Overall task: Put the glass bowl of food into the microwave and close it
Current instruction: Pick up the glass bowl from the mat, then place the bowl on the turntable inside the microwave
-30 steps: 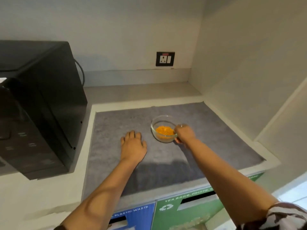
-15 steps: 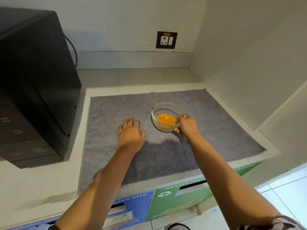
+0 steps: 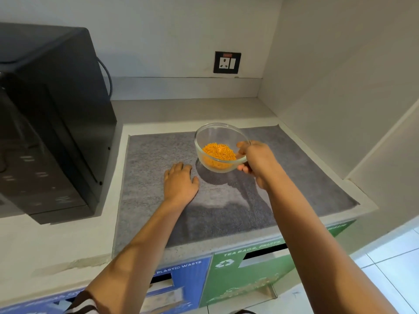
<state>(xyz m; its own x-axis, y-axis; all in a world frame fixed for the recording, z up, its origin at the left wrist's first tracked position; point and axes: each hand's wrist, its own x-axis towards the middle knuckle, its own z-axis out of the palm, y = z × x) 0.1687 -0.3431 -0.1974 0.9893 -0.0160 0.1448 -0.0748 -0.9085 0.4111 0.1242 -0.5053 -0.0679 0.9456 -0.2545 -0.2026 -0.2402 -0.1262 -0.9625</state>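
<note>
The glass bowl [image 3: 217, 147], holding orange food [image 3: 218, 151], is pinched at its right rim by the right hand [image 3: 258, 162] and held tilted above the grey mat [image 3: 158, 155]. The left hand [image 3: 180, 184] is laid flat on the mat, fingers close together, just left of the bowl. The black microwave [image 3: 52, 123] is positioned at the left on the counter [image 3: 56, 245], well apart from the bowl.

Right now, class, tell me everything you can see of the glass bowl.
The glass bowl is clear, round and deep, with a thick rim. It holds a heap of orange food in thin strands, filling about the lower half. It looks tilted toward the camera and seems lifted above the grey mat, where its shadow falls. The right hand grips its right rim. The left hand lies flat on the mat, apart from it.
</note>
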